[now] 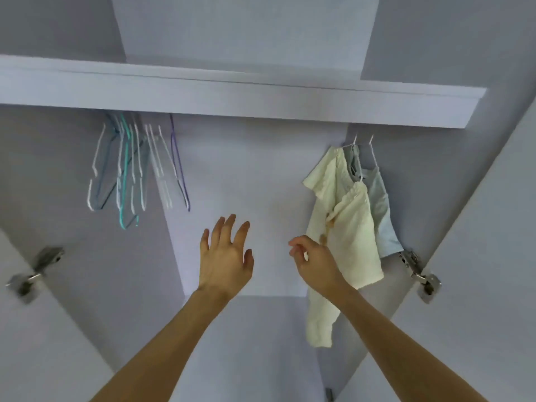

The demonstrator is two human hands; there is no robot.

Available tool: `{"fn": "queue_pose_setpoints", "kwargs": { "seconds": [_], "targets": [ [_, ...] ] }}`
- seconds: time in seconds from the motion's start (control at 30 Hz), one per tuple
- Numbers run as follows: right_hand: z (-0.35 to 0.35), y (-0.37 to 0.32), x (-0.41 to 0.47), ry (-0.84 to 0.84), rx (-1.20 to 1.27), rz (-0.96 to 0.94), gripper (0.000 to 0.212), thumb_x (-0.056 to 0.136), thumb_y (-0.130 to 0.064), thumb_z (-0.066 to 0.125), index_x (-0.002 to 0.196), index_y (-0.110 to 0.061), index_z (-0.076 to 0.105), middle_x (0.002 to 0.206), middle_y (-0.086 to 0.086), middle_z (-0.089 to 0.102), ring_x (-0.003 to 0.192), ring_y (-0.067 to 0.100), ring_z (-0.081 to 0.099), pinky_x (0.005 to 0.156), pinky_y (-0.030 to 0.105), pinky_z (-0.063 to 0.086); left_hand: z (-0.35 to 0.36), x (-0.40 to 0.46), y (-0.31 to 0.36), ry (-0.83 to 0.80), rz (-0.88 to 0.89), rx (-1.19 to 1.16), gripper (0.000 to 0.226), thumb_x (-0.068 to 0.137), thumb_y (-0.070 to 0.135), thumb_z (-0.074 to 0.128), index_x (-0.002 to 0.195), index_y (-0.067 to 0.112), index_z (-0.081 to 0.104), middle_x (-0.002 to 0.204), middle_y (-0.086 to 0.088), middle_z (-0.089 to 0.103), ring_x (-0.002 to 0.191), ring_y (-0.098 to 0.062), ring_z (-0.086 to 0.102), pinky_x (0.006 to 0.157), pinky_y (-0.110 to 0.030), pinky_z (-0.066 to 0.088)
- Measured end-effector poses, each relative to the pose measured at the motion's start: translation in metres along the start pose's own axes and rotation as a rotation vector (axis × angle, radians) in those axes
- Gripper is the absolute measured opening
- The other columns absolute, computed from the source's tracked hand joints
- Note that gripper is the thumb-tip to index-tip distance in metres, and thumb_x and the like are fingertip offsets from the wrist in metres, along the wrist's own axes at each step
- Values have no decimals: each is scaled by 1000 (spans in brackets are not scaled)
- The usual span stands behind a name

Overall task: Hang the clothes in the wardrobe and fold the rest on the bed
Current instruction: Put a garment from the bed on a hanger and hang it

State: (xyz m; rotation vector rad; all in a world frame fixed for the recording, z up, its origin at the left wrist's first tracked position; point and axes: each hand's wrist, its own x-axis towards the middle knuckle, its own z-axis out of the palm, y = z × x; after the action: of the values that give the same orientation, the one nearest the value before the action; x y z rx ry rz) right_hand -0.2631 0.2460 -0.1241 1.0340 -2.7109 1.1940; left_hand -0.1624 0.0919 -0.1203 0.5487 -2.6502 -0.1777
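The left hand (224,256) is reaching up into the wardrobe (255,181) with fingers spread and straight, holding nothing. The right hand (314,264) is hanging loosely curled and empty, just in front of the cream shirt (345,227), which is hanging on a white hanger at the right end beside a pale blue top (381,210). A cluster of bare hangers (136,169) is hanging well apart at the left, under the shelf (246,97). The likely step is fetching a fresh hanger: the left hand is best aiming for the nearest one, lifting its hook clear rather than dragging, so the neighbours are not tangling or swinging off.
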Motion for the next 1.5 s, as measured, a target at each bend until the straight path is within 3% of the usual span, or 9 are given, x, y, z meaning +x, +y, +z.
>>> {"fn": "queue_pose_setpoints", "kwargs": {
  "seconds": [0.13,0.33,0.43,0.57,0.7,0.97,1.23,1.43,1.5],
  "targets": [
    [65,-16,-23,-339,154,-45,19,95,-8,46,103,-11,62,89,-1,68,85,14,61,72,11,42,12,-74,-50,-77,-294,-46,43,96,30,43,138,21,43,139,-2,44,125,-21,42,106,-33,27],
    [165,-54,-82,-793,192,-228,22,96,-9,41,99,-11,63,84,-1,67,85,20,66,73,26,48,3,-225,-99,-48,-834,-5,41,94,31,45,134,21,47,134,-2,50,123,-24,44,100,-33,29],
    [213,-86,-137,-991,179,-366,21,94,-7,43,94,-11,63,80,2,67,70,-2,62,69,12,45,-10,-317,-95,50,-1113,16,39,94,30,46,131,19,51,131,-3,52,120,-24,46,97,-33,33],
    [257,-132,-239,-1324,149,-541,22,95,-9,42,95,-14,64,78,0,65,78,15,64,80,30,49,-36,-438,-58,165,-1491,67,37,94,29,46,129,19,53,130,-4,53,118,-24,48,95,-34,35],
    [270,-171,-352,-1610,84,-805,20,97,-15,40,92,-22,59,75,-8,62,83,19,63,80,30,48,-65,-557,4,308,-1844,159,36,92,26,48,127,19,55,129,-5,54,118,-26,49,95,-36,39],
    [262,-202,-556,-1910,-40,-1122,19,97,-15,41,92,-22,58,75,-8,63,79,19,63,77,31,50,-79,-732,129,572,-2363,189,34,93,24,48,125,15,55,122,-4,55,113,-24,50,91,-36,39],
    [275,-201,-720,-2016,-192,-1129,21,98,-16,37,105,-21,55,81,-9,61,84,16,60,82,33,50,-71,-881,145,471,-2382,184,54,90,28,54,139,13,38,136,-6,42,122,-26,42,95,-37,41],
    [319,-201,-804,-1903,-269,-1026,28,97,-12,33,118,-17,51,94,0,63,94,23,60,83,35,48,-45,-986,83,-52,-2178,235,91,81,46,64,149,25,6,156,-7,8,143,-31,7,111,-44,18],
    [330,-203,-815,-1876,-301,-998,28,97,-11,33,118,-16,51,92,-3,62,93,22,61,81,33,47,-39,-1000,65,-119,-2083,287,72,84,39,63,144,24,26,151,-8,25,139,-30,21,106,-43,23]
  ]
}}
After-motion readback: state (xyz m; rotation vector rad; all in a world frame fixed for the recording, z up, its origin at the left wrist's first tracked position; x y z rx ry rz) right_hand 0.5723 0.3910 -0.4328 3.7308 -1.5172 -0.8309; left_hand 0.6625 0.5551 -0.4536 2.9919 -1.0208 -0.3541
